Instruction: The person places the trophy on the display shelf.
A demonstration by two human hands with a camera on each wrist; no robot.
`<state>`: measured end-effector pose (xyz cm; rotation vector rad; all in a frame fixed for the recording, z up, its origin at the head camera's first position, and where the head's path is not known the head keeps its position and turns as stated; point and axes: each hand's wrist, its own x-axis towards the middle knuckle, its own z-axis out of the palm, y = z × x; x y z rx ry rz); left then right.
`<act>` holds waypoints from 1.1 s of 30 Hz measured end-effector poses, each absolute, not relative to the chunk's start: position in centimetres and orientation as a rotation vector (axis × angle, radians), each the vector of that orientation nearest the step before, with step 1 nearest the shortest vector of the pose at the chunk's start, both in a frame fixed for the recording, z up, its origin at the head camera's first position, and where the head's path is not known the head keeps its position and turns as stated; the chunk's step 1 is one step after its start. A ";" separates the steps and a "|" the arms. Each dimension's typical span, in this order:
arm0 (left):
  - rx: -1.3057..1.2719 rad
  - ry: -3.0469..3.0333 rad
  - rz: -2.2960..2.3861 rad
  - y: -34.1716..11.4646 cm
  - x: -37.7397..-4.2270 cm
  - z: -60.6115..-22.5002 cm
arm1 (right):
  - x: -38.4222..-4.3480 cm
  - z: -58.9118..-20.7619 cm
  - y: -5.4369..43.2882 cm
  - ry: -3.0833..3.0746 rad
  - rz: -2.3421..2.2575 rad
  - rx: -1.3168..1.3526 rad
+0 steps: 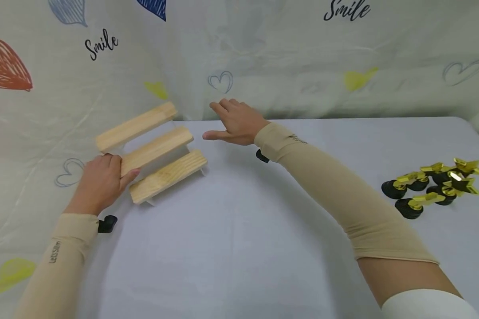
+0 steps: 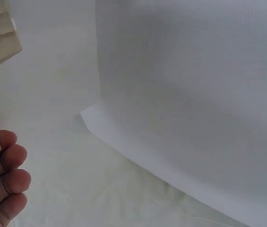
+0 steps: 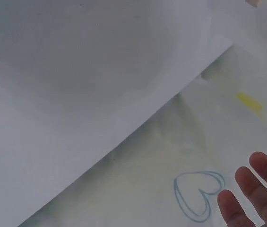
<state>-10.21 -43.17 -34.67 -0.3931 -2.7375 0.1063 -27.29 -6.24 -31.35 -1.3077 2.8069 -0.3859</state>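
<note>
The left hand (image 1: 97, 184) reaches forward, its grip curled round the left end of the middle plank (image 1: 157, 149) of a wooden stand (image 1: 168, 175) on the bench's (image 1: 231, 248) left. The right hand (image 1: 239, 124) stretches out beside the stand, fingers spread, holding nothing — both wrist views crop the hands, palms mostly cut off.

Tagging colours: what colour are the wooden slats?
The slats are pale yellowish tan; best in the head view.
</note>
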 end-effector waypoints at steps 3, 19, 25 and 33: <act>-0.446 -2.708 0.131 -43.0 -10.5 -34.6 | -27.4 -31.9 -7.4 2.802 -0.319 -1.338; -0.494 -2.782 0.124 -42.8 -10.9 -34.2 | -26.8 -32.7 -12.7 2.762 -0.356 -1.368; -0.492 -2.807 0.134 -42.7 -11.0 -34.3 | -26.6 -33.4 -13.1 2.764 -0.327 -1.387; -0.454 -2.833 0.114 -42.7 -11.0 -34.0 | -26.3 -34.0 -13.8 2.729 -0.351 -1.450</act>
